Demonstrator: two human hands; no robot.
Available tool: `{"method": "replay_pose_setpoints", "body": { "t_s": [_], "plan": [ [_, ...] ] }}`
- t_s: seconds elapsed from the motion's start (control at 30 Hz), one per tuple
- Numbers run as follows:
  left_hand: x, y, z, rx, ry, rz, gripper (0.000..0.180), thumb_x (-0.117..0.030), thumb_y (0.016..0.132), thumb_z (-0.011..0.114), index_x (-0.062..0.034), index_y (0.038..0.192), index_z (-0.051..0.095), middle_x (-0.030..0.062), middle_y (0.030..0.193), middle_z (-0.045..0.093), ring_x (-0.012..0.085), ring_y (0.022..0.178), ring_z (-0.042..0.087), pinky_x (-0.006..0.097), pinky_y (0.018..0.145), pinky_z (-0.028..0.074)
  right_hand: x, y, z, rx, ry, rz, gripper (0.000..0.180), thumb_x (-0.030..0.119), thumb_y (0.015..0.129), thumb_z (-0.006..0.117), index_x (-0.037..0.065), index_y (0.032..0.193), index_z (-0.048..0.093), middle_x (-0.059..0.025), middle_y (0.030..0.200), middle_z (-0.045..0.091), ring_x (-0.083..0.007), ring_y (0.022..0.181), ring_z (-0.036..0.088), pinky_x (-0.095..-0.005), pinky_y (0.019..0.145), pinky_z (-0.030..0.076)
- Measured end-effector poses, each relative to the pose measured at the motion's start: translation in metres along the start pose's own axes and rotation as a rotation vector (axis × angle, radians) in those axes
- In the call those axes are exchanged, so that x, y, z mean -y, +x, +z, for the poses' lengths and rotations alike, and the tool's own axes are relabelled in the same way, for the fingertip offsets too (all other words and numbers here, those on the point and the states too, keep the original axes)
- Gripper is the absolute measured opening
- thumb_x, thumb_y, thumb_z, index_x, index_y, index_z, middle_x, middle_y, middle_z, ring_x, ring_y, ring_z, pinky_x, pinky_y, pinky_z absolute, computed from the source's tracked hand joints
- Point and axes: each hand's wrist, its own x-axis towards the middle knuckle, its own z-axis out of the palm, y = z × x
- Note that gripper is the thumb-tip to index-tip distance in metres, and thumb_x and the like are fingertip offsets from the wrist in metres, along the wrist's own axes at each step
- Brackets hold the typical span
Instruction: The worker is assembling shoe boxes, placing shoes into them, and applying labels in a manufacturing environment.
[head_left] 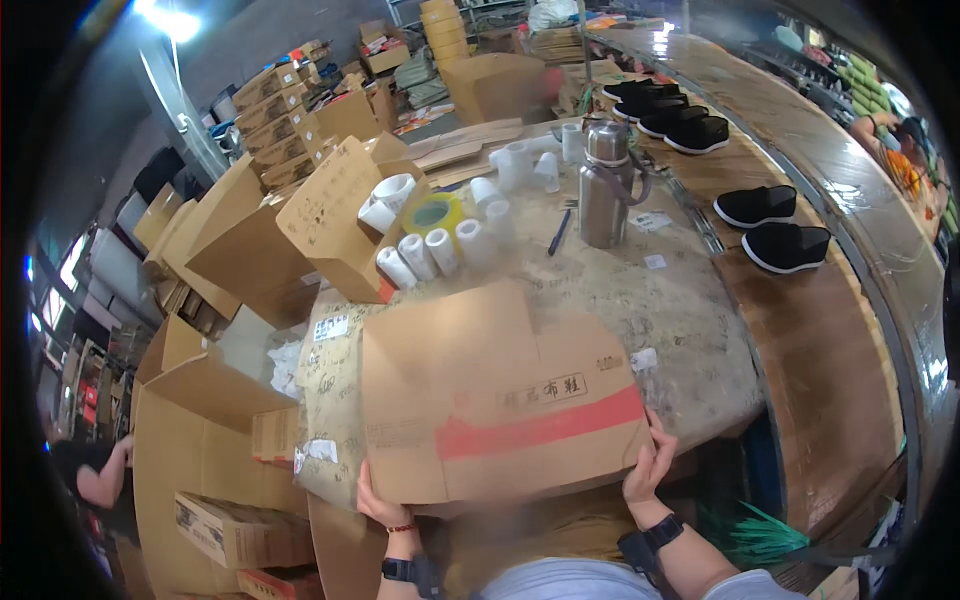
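Note:
A flat, folded cardboard carton (pixel 500 375) with a red stripe lies over the near part of the worktable (pixel 690 310). I grip its lower left corner with my left hand (pixel 380 505), the fingers along the edge and partly hidden. On the opposite side my right hand (pixel 650 465) holds the right edge, its fingers bent against the board. Beyond the carton stand several white label rolls (pixel 438 250), a roll of yellow tape (pixel 435 212), a steel flask (pixel 604 195) and a pen (pixel 559 232).
Black cloth shoes (pixel 785 247) stand on the long bench (pixel 815 370) at the right. A large open carton (pixel 205 440) on the left contains smaller boxes (pixel 240 530). Stacked cartons (pixel 275 125) rise behind. Other people are at the far left (pixel 100 480) and far right (pixel 905 170).

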Motion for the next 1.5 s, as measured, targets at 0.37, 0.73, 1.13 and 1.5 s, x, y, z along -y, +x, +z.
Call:
{"method": "replay_pose_setpoints", "body": {
  "t_s": [0.37,0.73,1.13,1.5],
  "plan": [
    [0.001,0.056,0.019,-0.155,0.254,-0.015,0.043,-0.025,0.095,0.041,0.0078,0.119,0.053,0.0159,0.118,0.057,0.0231,0.107,0.055,0.032,0.094,0.042,0.013,0.051,0.033,0.167,-0.296,-0.033,0.049,0.015,0.084,0.055,-0.004,0.128,0.046,-0.0200,0.130,0.049,-0.0322,0.121,0.046,-0.0390,0.101,0.035],
    [-0.082,0.033,0.026,0.306,0.918,-0.058,0.066,-0.011,0.080,0.062,0.0032,0.136,0.033,0.0274,0.121,0.053,0.0247,0.113,0.055,0.032,0.090,0.044,0.046,0.072,0.007,0.451,-0.698,-0.170,0.079,0.045,0.067,0.076,-0.002,0.126,0.050,-0.0199,0.131,0.048,-0.0376,0.113,0.050,-0.0442,0.095,0.039],
    [-0.100,0.051,0.014,0.408,0.553,0.293,0.058,-0.020,0.082,0.066,-0.0003,0.131,0.044,0.0177,0.123,0.053,0.0294,0.115,0.051,0.039,0.094,0.041,0.139,0.098,0.066,0.432,-0.344,-0.356,0.051,-0.011,0.074,0.047,-0.001,0.124,0.049,-0.0207,0.122,0.055,-0.0351,0.114,0.053,-0.0383,0.095,0.042],
    [-0.123,0.153,0.112,0.725,-0.280,-0.187,0.041,-0.033,0.097,0.042,-0.0072,0.128,0.038,0.0074,0.116,0.054,0.0170,0.101,0.054,0.029,0.082,0.046,0.222,0.177,0.115,0.483,-0.594,-0.841,0.035,0.014,0.079,0.056,0.003,0.113,0.057,-0.0166,0.105,0.059,-0.0284,0.105,0.053,-0.0422,0.092,0.038]
  ]
}}
